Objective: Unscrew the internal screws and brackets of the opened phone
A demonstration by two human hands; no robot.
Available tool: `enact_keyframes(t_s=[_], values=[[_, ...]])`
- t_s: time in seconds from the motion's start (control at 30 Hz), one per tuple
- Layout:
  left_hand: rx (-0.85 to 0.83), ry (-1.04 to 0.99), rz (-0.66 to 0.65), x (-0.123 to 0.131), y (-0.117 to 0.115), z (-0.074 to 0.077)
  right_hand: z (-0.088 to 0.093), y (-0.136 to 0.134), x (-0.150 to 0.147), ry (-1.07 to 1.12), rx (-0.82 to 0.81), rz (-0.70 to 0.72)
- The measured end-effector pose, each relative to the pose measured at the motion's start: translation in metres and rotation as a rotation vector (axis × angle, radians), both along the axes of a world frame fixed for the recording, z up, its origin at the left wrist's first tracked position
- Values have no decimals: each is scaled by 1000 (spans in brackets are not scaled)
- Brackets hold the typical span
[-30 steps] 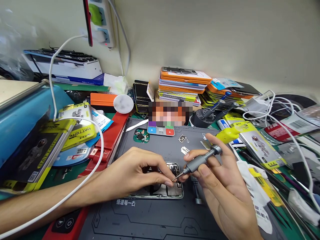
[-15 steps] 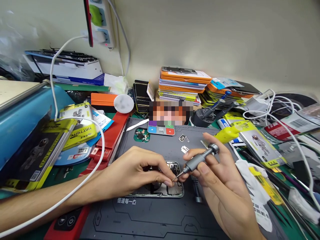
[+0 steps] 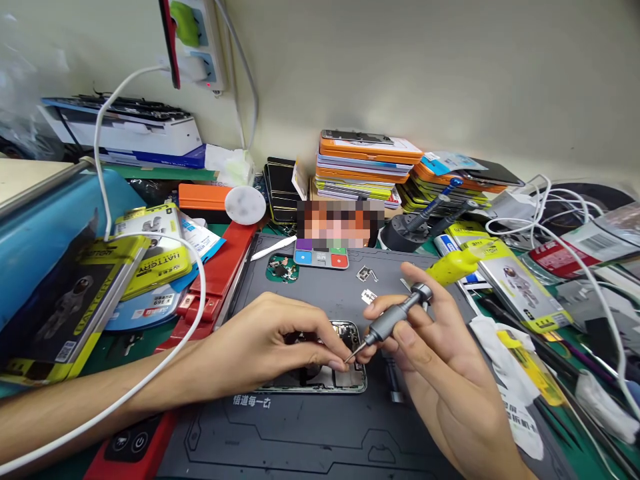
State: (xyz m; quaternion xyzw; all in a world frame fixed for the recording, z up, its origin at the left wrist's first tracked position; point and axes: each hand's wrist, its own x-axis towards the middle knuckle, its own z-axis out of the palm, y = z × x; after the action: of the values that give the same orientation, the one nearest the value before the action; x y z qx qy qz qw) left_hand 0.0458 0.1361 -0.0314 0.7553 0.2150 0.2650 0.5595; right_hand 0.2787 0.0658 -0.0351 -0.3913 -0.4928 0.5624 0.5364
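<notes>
My right hand [image 3: 445, 373] grips a grey precision screwdriver [image 3: 393, 323], which slants down to the left with its thin shaft toward my other hand. My left hand [image 3: 290, 337] is closed in a pinch, thumb and forefinger meeting right at the screwdriver's tip. Whatever sits between those fingertips is too small to make out. Beneath both hands lies an opened phone [image 3: 350, 380], its inner parts exposed and its left portion hidden by my left hand. A second dark tool [image 3: 394, 381] lies on the grey work mat [image 3: 280, 440], partly behind my right hand.
Small metal parts [image 3: 367, 273], a razor blade [image 3: 369, 296] and a green circuit board [image 3: 283, 268] lie beyond the phone. A black screwdriver stand [image 3: 400, 233] is behind. A white cable [image 3: 203, 287] loops over my left forearm. Battery packs [image 3: 75, 307] flank the mat.
The view has shifted very slightly. Both hands and the screwdriver keep practically the same pose over the phone.
</notes>
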Motion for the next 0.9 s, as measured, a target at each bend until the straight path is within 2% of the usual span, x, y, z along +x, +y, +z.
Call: enact_keyframes(t_s=[0.43, 0.9], values=[[3, -22, -9, -1, 0, 1, 2, 2, -1, -49, -12, -50], [38, -30, -39, -1, 1, 1, 2, 3, -1, -15, -51, -41]])
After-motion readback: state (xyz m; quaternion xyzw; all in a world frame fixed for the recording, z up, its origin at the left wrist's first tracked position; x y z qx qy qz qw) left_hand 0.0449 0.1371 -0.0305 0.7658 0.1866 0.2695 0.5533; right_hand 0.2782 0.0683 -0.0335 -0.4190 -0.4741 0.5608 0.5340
